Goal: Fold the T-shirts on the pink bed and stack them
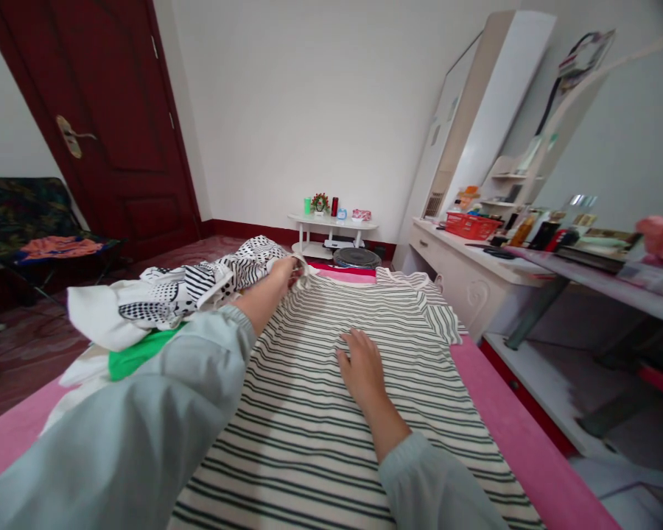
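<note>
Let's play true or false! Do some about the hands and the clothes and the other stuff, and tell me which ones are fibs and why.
1. The right hand lies on the striped shirt. True.
2. The left hand is nearer the camera than the right hand. False: the left hand reaches farther away, to cloth by the shirt's shoulder.
3. The striped shirt is spread over a pink cover. True.
4. The basket on the dresser is blue. False: the basket is red.
5. A green cloth shows in the pile of clothes. True.
</note>
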Tool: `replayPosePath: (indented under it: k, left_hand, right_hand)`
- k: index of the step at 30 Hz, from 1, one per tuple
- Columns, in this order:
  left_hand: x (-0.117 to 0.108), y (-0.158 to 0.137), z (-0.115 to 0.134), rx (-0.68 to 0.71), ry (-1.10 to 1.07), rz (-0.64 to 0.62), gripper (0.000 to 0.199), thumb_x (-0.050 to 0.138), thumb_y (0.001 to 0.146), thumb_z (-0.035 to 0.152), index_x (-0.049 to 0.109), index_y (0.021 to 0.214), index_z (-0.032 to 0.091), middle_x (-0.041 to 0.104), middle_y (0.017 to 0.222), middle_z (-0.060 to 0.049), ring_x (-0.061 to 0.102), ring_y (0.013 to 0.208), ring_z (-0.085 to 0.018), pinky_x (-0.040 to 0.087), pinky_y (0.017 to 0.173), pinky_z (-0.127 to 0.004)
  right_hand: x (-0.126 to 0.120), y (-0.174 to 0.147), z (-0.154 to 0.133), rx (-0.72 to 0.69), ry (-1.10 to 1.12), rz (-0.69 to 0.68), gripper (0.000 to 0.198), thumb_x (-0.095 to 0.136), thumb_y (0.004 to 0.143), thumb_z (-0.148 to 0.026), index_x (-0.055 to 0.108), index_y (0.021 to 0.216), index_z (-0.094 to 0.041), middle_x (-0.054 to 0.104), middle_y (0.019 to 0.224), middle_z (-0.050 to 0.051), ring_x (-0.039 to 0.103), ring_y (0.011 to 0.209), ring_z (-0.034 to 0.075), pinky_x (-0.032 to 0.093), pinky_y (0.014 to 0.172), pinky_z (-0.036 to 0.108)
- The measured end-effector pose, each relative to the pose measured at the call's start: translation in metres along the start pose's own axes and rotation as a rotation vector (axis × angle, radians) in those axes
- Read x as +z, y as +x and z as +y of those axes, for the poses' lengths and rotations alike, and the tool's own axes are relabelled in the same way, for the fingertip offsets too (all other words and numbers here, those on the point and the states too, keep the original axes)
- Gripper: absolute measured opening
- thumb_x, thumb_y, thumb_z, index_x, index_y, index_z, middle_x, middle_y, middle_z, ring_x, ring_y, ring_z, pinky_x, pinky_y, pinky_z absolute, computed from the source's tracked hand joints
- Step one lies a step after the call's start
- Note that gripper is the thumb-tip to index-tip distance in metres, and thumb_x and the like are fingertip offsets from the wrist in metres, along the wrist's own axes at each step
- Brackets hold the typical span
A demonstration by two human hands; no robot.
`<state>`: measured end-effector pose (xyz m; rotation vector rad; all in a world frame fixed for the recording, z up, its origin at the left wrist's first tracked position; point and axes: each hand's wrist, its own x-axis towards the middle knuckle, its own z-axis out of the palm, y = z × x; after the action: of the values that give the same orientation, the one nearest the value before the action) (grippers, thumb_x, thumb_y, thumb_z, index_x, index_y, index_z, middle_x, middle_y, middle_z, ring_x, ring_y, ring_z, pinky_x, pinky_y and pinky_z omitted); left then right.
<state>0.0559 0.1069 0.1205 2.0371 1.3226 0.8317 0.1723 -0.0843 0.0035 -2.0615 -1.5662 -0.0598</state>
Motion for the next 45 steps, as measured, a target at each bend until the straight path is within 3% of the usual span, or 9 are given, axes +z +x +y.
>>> replayPosePath:
  k: [4,7,15,20,24,30,34,39,45]
  left_hand:
    - [0.029,-0.033,0.011,0.106,-0.225,-0.241,0.053,0.053,0.091,0.040,0.041,0.140,0.024,0.058,0.129,-0.010,0.062,0.106,-0.020,0.052,0.082,-0.029]
    - [0.027,-0.058,-0.002,0.147,-0.290,-0.357,0.067,0.063,0.082,0.039,0.039,0.142,0.021,0.051,0.139,-0.013,0.058,0.114,-0.024,0.052,0.083,-0.030]
    - [-0.061,-0.164,-0.080,0.211,0.357,-0.293,0.058,0.064,0.073,0.049,0.056,0.123,0.022,0.067,0.107,-0.007,0.062,0.090,-0.023,0.047,0.079,-0.033]
    - [-0.105,-0.231,-0.099,0.058,0.643,-0.305,0.055,0.064,0.067,0.054,0.057,0.111,0.021,0.068,0.094,-0.007,0.063,0.082,-0.026,0.043,0.067,-0.032]
    - [-0.125,-0.247,-0.112,-0.090,0.567,-0.452,0.041,0.063,0.066,0.054,0.062,0.090,0.020,0.065,0.076,-0.002,0.060,0.071,-0.022,0.036,0.057,-0.027]
    - [-0.133,-0.252,-0.129,-0.067,0.367,-0.530,0.018,0.054,0.071,0.036,0.054,0.068,0.018,0.049,0.060,0.004,0.047,0.060,-0.014,0.029,0.052,-0.024]
    - [-0.138,-0.252,-0.112,-0.023,0.248,-0.493,0.021,0.051,0.077,0.037,0.044,0.068,0.019,0.040,0.060,0.006,0.041,0.057,-0.011,0.027,0.052,-0.023]
    - [-0.138,-0.255,-0.052,0.053,0.049,-0.589,0.023,0.054,0.081,0.040,0.044,0.076,0.020,0.044,0.067,0.005,0.040,0.060,-0.010,0.028,0.052,-0.020]
    - [-0.095,-0.269,0.018,0.084,-0.050,-0.812,0.013,0.058,0.078,0.027,0.054,0.088,0.021,0.048,0.070,0.006,0.042,0.060,-0.009,0.033,0.052,-0.018]
  right_hand:
    - [0.002,0.001,0.005,-0.021,0.055,0.023,0.037,0.052,0.086,-0.022,0.060,0.121,-0.014,0.054,0.134,0.012,0.043,0.128,0.026,0.029,0.110,0.041]
    - [0.003,0.002,0.008,0.003,0.137,0.076,0.045,0.053,0.084,-0.021,0.052,0.128,-0.010,0.058,0.127,0.013,0.050,0.119,0.025,0.036,0.104,0.039]
    - [0.000,-0.001,0.001,-0.116,0.198,0.095,0.040,0.054,0.082,-0.019,0.056,0.122,-0.017,0.063,0.115,0.008,0.055,0.109,0.022,0.041,0.098,0.036]
    - [-0.004,-0.001,-0.013,-0.225,0.034,0.024,0.038,0.054,0.082,-0.018,0.063,0.118,-0.023,0.053,0.130,0.009,0.051,0.114,0.023,0.039,0.099,0.037]
    - [-0.003,0.012,-0.024,-0.177,-0.114,-0.041,0.031,0.054,0.083,-0.020,0.068,0.111,-0.025,0.031,0.150,0.008,0.046,0.121,0.028,0.040,0.097,0.041]
    - [0.014,0.043,-0.027,-0.135,-0.186,-0.069,0.039,0.050,0.085,-0.022,0.059,0.121,-0.016,0.039,0.147,0.009,0.047,0.119,0.031,0.044,0.094,0.045]
    - [0.033,0.058,-0.012,-0.132,0.004,0.092,0.050,0.047,0.082,-0.017,0.047,0.131,-0.009,0.032,0.149,0.014,0.039,0.130,0.028,0.038,0.105,0.041]
    - [0.047,0.075,0.008,-0.111,0.279,0.210,0.054,0.045,0.078,-0.013,0.043,0.131,-0.009,0.029,0.148,0.016,0.028,0.138,0.025,0.031,0.112,0.041]
    - [0.045,0.081,0.017,-0.044,0.388,0.249,0.042,0.043,0.077,-0.012,0.054,0.117,-0.008,0.036,0.143,0.019,0.031,0.136,0.025,0.027,0.114,0.040]
